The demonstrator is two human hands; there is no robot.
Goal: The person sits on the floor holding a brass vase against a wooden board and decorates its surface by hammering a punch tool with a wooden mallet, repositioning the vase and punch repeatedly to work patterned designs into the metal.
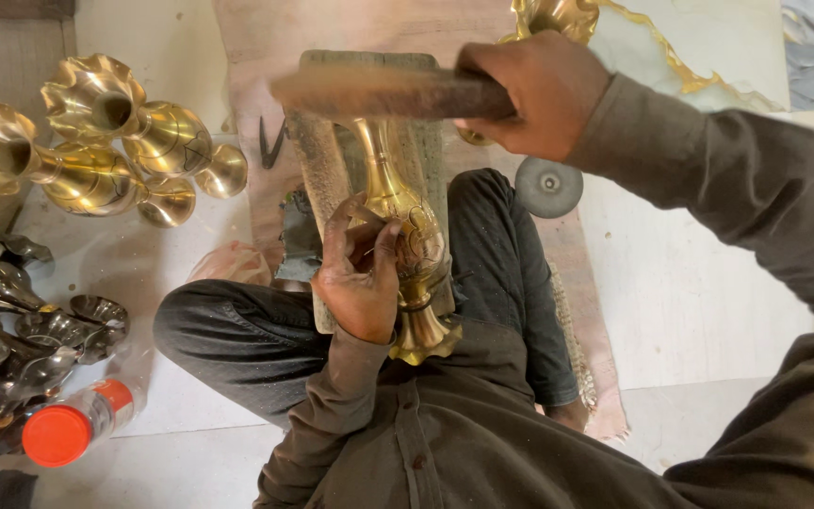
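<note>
Right hand [531, 94], wooden mallet [379, 94], fluted brass vase [405, 240]

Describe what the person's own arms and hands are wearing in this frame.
Both hands are bare: no gloves, rings or watch visible on the left hand or right hand. Both arms are covered to the wrist by long sleeves of a dark olive-brown shirt; the left cuff fits loosely, and the right sleeve shows creased folds.

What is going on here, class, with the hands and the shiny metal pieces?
A person sits cross-legged on the floor. The left hand steadies a brass vase lying on a wooden block. The right hand holds a wooden stick raised above it, blurred. More brass vases lie at the side, with dark metal pieces and a red-capped bottle.
</note>
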